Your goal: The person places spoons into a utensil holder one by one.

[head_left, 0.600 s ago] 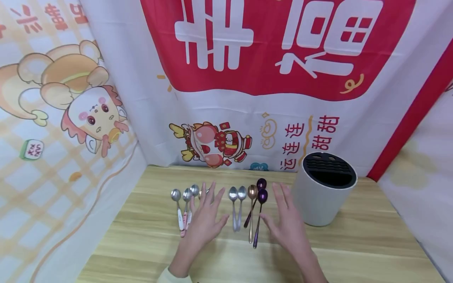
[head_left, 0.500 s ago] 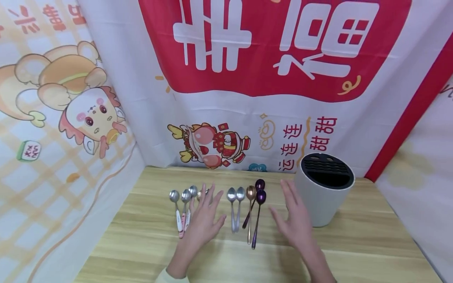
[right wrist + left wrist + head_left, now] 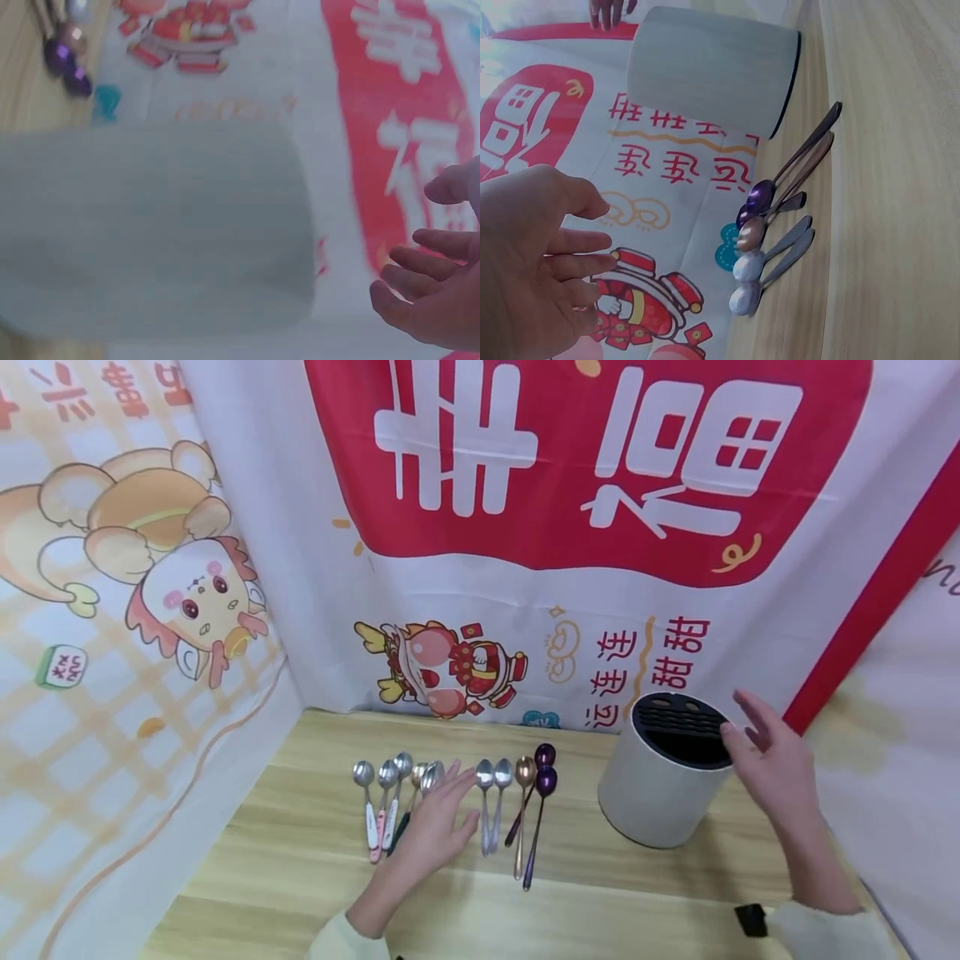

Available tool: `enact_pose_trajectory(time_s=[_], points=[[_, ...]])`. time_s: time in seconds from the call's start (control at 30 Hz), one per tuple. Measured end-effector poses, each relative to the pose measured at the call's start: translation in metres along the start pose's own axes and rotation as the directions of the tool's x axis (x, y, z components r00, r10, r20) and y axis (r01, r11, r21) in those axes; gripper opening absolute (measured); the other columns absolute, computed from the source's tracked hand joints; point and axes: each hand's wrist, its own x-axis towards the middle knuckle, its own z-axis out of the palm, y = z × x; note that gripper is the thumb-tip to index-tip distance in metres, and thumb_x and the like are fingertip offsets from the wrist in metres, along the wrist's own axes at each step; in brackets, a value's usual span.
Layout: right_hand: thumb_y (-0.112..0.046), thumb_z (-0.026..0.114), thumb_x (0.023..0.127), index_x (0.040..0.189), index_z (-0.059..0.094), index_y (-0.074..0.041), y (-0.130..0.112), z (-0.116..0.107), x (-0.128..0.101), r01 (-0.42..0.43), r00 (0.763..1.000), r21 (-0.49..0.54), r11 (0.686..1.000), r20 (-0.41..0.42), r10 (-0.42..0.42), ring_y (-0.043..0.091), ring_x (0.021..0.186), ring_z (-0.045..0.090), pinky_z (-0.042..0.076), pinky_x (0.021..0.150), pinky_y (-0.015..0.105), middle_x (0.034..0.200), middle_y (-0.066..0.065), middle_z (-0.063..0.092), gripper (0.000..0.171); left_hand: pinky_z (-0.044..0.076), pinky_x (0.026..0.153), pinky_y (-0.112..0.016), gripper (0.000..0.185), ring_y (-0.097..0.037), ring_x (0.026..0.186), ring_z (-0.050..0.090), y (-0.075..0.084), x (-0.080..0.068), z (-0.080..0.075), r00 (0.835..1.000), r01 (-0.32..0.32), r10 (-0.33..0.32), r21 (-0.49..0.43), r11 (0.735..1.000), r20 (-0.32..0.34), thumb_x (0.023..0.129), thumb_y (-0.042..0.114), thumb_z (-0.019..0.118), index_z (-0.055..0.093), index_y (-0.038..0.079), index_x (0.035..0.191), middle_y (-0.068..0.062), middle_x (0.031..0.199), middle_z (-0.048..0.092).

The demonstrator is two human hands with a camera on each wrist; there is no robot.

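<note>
My left hand hovers over the spoon rows with its fingers loosely spread, overlapping a silver and a gold spoon bowl in the head view. Right of it lie two plain silver spoons, a copper spoon and two purple spoons. Spoons with white or pink handles lie to its left. Beside a white cylindrical utensil holder with a black slotted top, my right hand is raised at the rim's right. The right wrist view shows its fingers bent slightly, apart from the holder's wall.
The wooden table ends at a white cloth backdrop with red print. Another printed cloth rises along the left side, and a pale wall hanging borders the right.
My right hand has moved right and up, from beside the purple spoons to the far side of the holder's rim. My left hand stays over the spoons, with little movement.
</note>
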Motion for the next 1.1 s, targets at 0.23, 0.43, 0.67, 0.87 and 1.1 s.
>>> enact_pose_trajectory(time_s=[0.23, 0.43, 0.67, 0.87, 1.1], points=[[-0.046, 0.045, 0.103, 0.157, 0.023, -0.005, 0.059, -0.008, 0.037, -0.240, 0.918, 0.045, 0.970, 0.337, 0.212, 0.005, 0.128, 0.051, 0.048, 0.093, 0.009, 0.154, 0.031, 0.034, 0.071, 0.058, 0.090, -0.033, 0.049, -0.026, 0.116, 0.066, 0.005, 0.012, 0.011, 0.994, 0.019, -0.006, -0.114, 0.993, 0.113, 0.095, 0.019, 0.063, 0.052, 0.014, 0.142, -0.013, 0.149, 0.052], [-0.051, 0.042, 0.103, 0.159, 0.012, -0.011, 0.076, 0.010, 0.046, -0.491, 0.767, 0.194, 0.849, 0.558, 0.317, 0.034, 0.143, 0.032, 0.031, 0.113, 0.065, 0.162, 0.021, 0.025, 0.076, 0.045, 0.041, -0.018, 0.046, -0.007, 0.045, 0.051, 0.005, 0.016, 0.020, 0.971, 0.070, -0.024, -0.188, 0.980, 0.236, 0.096, 0.018, 0.062, 0.053, 0.015, 0.141, -0.012, 0.116, 0.069], [-0.043, 0.051, 0.102, 0.111, 0.062, -0.038, 0.091, 0.010, 0.043, -0.621, 0.713, 0.335, 0.709, 0.616, 0.333, -0.002, 0.089, 0.064, 0.057, 0.080, 0.054, 0.094, -0.026, 0.065, 0.015, 0.045, 0.042, -0.018, 0.044, -0.007, 0.045, 0.049, 0.011, 0.022, 0.036, 0.960, 0.058, -0.003, -0.187, 0.981, 0.279, 0.094, 0.015, 0.064, 0.056, 0.013, 0.138, -0.005, 0.090, 0.069], [-0.043, 0.054, 0.101, 0.128, 0.056, -0.034, 0.091, 0.004, 0.047, -0.644, 0.702, 0.353, 0.679, 0.625, 0.341, -0.002, 0.088, 0.065, 0.058, 0.080, 0.057, 0.093, -0.028, 0.065, 0.029, 0.058, 0.077, -0.023, 0.036, -0.014, 0.091, 0.068, 0.020, 0.028, 0.049, 0.967, -0.022, 0.052, -0.120, 0.992, 0.250, 0.093, 0.014, 0.065, 0.063, 0.010, 0.129, -0.008, 0.123, 0.070], [-0.041, 0.054, 0.101, 0.117, 0.062, -0.037, 0.091, 0.003, 0.045, -0.646, 0.712, 0.382, 0.660, 0.613, 0.342, -0.001, 0.087, 0.066, 0.060, 0.073, 0.049, 0.093, -0.026, 0.066, 0.018, 0.050, 0.063, -0.009, 0.031, -0.009, 0.080, 0.064, 0.025, 0.036, 0.082, 0.963, -0.048, 0.074, -0.107, 0.993, 0.259, 0.089, 0.007, 0.065, 0.066, 0.002, 0.120, -0.012, 0.110, 0.070]])
